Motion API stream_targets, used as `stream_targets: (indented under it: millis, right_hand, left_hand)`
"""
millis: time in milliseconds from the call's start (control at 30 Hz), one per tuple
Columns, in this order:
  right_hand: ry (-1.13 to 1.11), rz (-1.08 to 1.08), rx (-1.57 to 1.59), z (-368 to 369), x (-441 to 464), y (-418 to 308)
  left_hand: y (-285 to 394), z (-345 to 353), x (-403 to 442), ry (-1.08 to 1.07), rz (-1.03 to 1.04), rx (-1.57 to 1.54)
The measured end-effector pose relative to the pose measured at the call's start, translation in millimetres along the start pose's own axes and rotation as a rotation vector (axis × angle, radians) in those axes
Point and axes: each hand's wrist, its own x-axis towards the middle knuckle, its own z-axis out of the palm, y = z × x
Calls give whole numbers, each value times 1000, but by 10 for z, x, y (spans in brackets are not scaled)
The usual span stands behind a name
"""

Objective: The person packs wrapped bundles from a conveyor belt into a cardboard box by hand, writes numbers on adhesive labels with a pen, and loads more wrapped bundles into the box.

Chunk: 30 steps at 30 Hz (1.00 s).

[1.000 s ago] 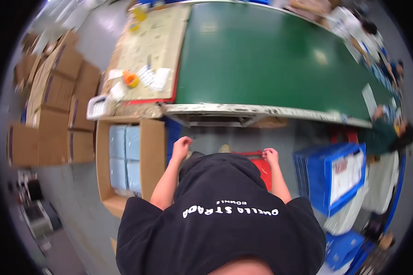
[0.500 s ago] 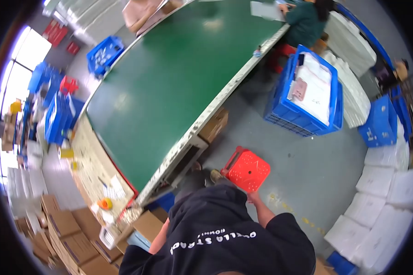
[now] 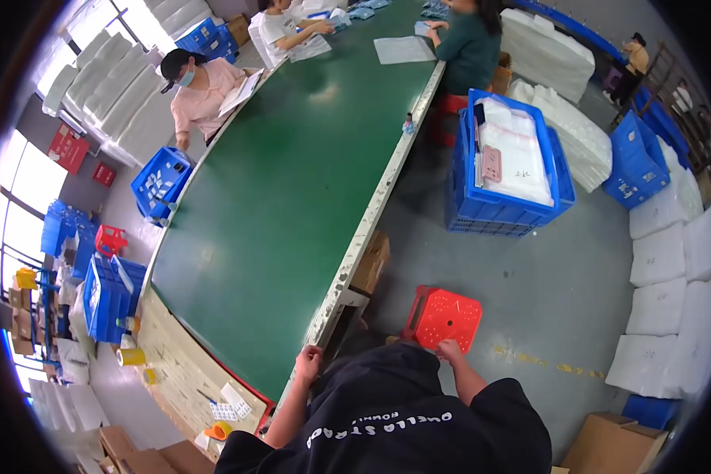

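Note:
My left hand (image 3: 309, 363) is closed, fingers curled, beside the speckled edge of the long green-topped table (image 3: 268, 197). I see nothing in it. My right hand (image 3: 449, 351) is in front of my dark shirt, at the near edge of a red plastic stool (image 3: 447, 321). Its fingers are curled in, with nothing visible in them. Whether it touches the stool I cannot tell. The stool stands on the grey floor to the right of the table. A cardboard box (image 3: 371, 262) sits under the table edge.
Blue crates (image 3: 466, 189) with white sheets and a pink phone-like item (image 3: 491, 164) stand ahead right. White wrapped stacks (image 3: 660, 308) line the right side. A wooden bench (image 3: 174, 347) with orange tape (image 3: 219, 430) lies left. Several people sit around the table's far part.
My left hand has come into view at the table edge. My right hand has come up beside the stool's near edge. The view has tilted up, showing more people.

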Motion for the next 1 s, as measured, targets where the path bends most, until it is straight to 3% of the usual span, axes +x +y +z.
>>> stream_targets:
  millis: [67,200,300,467,500,667,733,767,933,1000]
  right_hand:
    - [17,1,-17,94,-18,-126]
    - [-63,-57,-238,284,-101,-281]
    - [-12,-127,-453,405,-105,-577]
    - [79,-275,-638,640,-162,-1176]
    - [54,-292,-562,689,-298,-1394]
    - [-40,-275,-472,816,-386,-1901]
    - [158,-563,-782,798,-390,-1983]
    - [232,-531,-840,806,-392,-2059]
    - [187,-704,-975,760,-288,-2607]
    - [4,-866,-863,822,-314,-2944]
  left_hand:
    - [105,-37,158,129,256,181]
    - [124,-108,465,194,396,118]
    - [145,-131,572,229,405,140]
    - [129,-94,605,73,301,-182]
    - [159,-67,581,110,368,-199]
    - [139,28,540,120,311,-300]
    - [176,10,482,171,346,-268]
    - [140,15,500,196,308,-282]
    - [158,153,520,326,262,-408]
    - [233,186,551,598,342,-306]
